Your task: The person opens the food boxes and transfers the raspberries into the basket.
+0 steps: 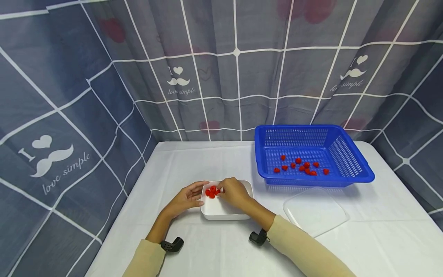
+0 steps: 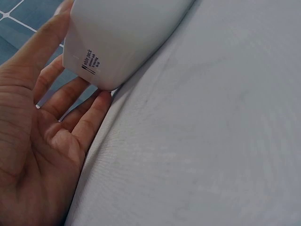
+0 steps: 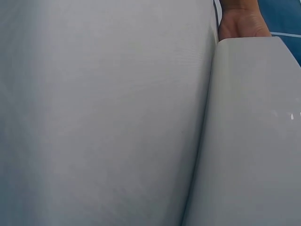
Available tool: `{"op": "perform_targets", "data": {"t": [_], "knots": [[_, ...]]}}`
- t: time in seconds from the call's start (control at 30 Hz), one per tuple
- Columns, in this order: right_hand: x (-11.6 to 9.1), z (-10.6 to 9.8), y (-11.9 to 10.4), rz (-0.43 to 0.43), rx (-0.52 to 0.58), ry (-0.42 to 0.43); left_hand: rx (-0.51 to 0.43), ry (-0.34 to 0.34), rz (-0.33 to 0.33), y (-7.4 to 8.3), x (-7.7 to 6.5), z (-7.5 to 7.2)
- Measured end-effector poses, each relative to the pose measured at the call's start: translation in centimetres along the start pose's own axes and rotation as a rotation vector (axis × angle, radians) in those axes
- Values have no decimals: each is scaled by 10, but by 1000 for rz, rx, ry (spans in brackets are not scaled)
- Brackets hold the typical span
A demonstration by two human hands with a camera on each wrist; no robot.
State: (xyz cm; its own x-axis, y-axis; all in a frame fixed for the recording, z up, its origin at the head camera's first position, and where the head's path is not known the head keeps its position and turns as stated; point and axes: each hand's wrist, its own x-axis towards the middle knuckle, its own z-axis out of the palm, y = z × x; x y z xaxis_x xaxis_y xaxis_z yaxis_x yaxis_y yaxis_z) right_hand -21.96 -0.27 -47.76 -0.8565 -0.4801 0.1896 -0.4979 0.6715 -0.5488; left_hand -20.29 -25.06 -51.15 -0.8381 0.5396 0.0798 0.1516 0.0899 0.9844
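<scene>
A white rectangular box [image 1: 226, 212] stands on the table, several red raspberries [image 1: 212, 195] clustered at its left end. My left hand [image 1: 185, 200] holds the box's left side, thumb near the front corner and fingers toward the back. In the left wrist view, the fingertips [image 2: 103, 96] touch the box's lower corner, beside small printed text. My right hand [image 1: 235, 193] reaches inside the box, its fingers bent down and pinching a raspberry [image 1: 217, 192] at the cluster's edge; the fingers partly cover it. The right wrist view shows the box's outer wall [image 3: 254, 127], with the right fingers out of sight.
A blue plastic basket [image 1: 315, 181] stands at the back right, with several more raspberries [image 1: 306, 165] on its floor. In front of it lies a clear lid [image 1: 316, 211], right of the box. A grey checked curtain [image 1: 214, 77] borders the white-covered table [image 1: 214, 246].
</scene>
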Motion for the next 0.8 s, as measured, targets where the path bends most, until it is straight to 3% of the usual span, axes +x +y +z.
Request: {"op": "perform_targets", "data": {"t": [0.37, 0.8], "knots": [[-4, -1, 1, 0, -19, 14, 3, 1, 1, -1, 1, 1], [-14, -13, -5, -56, 89, -22, 13, 4, 14, -2, 1, 0]]}}
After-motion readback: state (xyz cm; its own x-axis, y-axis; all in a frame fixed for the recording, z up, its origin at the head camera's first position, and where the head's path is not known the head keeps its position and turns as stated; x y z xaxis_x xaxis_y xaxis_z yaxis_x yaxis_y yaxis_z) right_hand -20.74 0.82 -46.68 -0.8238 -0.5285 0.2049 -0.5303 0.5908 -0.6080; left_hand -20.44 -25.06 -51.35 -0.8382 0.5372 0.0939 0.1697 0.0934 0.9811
